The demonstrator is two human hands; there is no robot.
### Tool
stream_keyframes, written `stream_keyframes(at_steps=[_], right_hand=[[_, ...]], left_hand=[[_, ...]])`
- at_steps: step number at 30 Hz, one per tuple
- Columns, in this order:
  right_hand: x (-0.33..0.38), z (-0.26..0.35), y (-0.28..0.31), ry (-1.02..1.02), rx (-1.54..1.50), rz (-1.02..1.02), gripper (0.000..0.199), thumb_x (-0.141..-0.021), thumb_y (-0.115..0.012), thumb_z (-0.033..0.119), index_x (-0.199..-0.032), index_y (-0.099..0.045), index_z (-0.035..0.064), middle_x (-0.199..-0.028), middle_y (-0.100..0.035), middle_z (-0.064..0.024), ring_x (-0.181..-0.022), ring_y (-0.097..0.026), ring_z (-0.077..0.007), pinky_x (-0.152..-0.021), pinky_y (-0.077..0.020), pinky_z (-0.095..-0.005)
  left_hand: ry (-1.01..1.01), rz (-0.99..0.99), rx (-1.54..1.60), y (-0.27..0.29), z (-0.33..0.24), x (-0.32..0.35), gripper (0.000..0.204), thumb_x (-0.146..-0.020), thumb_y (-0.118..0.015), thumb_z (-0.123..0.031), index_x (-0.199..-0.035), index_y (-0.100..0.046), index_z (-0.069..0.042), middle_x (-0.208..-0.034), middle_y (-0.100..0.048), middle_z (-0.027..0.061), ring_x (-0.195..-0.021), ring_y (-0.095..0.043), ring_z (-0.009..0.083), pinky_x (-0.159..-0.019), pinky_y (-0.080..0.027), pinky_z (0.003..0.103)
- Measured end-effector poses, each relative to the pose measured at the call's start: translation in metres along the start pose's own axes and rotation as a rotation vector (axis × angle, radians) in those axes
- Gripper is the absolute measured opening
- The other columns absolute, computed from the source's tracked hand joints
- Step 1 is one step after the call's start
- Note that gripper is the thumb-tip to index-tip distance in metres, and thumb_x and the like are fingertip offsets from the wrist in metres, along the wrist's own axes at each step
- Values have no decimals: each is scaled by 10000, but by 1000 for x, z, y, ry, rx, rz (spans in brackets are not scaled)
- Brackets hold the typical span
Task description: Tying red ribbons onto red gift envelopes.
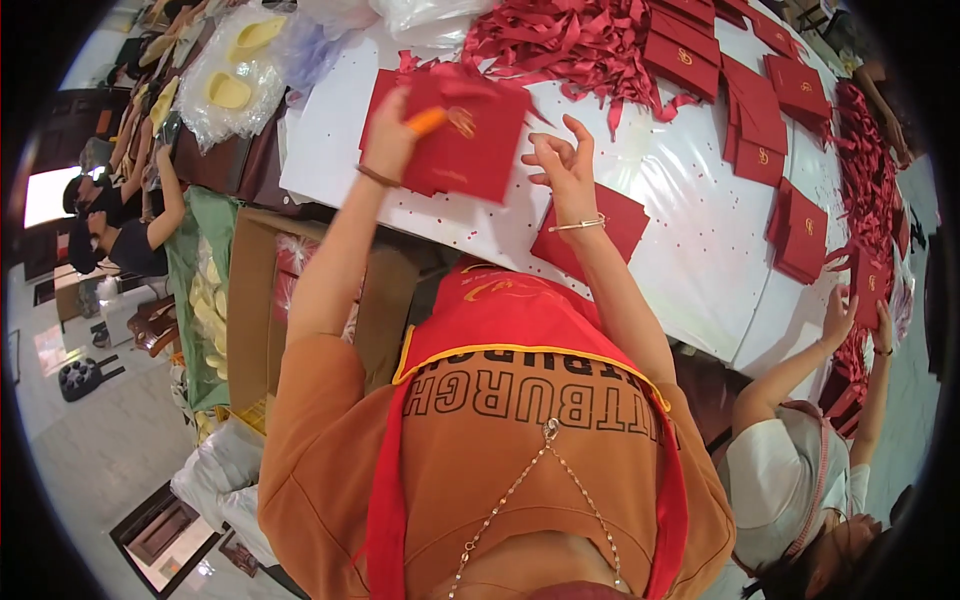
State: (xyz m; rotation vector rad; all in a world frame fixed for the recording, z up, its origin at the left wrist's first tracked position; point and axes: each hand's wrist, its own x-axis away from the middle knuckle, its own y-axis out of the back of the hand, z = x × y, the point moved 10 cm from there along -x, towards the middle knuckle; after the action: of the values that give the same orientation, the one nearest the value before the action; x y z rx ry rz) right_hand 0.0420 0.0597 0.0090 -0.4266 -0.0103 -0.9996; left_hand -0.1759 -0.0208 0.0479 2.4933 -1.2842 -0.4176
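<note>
My left hand (392, 128) is closed around a short orange stick (428, 121), whose tip rests on a red folded card (475, 150) with a gold emblem. The card lies tilted on the white table (690, 220) in front of me. My right hand (560, 165), with a thin bracelet at the wrist, hovers just beside the card's right edge. Its fingers are apart and curled, and hold nothing. Another flat red card (622, 222) lies under that wrist.
A heap of red ribbons (570, 40) and stacks of red cards (760, 120) cover the far table. A co-worker's hands (845, 312) reach for red cards at the right edge. A cardboard box (250, 300) and bags of yellow pieces (235, 80) stand at the left.
</note>
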Motion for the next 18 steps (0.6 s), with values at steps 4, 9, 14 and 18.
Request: stream_keyframes(at_steps=[4,9,14,18], right_hand=[[2,-16,9,-52,57,53,433,-829,-566,220,-1186,-381,60,-931,-554,-51,-810,-553,-125,-675,-424,-244],[7,-15,75,0,244,-154,228,-825,-555,138,-1028,-533,37,-862,-583,-41,-766,-553,-108,-651,-439,-232],[27,-17,173,111,293,-439,174,-816,-563,103,-971,-556,24,-826,-576,-36,-693,-536,-93,-601,-430,-215],[35,-32,209,10,261,-542,151,-825,-564,122,-943,-554,28,-778,-576,-30,-623,-506,-67,-501,-400,-196]], left_hand=[[118,-65,-59,69,56,-47,535,-705,-700,-202,-1150,-471,-13,-981,-588,130,-839,-592,234,-691,-488,335],[130,-238,-642,66,89,-42,503,-679,-685,-218,-1137,-504,-119,-1108,-480,123,-1008,-470,297,-855,-380,416],[-319,-371,-884,21,-14,-39,261,-715,-581,-123,-975,-576,-142,-1063,-520,60,-997,-470,255,-836,-343,416],[-640,10,-411,-88,-63,-42,169,-706,-549,-49,-865,-605,-57,-822,-608,112,-795,-567,278,-710,-445,369]])
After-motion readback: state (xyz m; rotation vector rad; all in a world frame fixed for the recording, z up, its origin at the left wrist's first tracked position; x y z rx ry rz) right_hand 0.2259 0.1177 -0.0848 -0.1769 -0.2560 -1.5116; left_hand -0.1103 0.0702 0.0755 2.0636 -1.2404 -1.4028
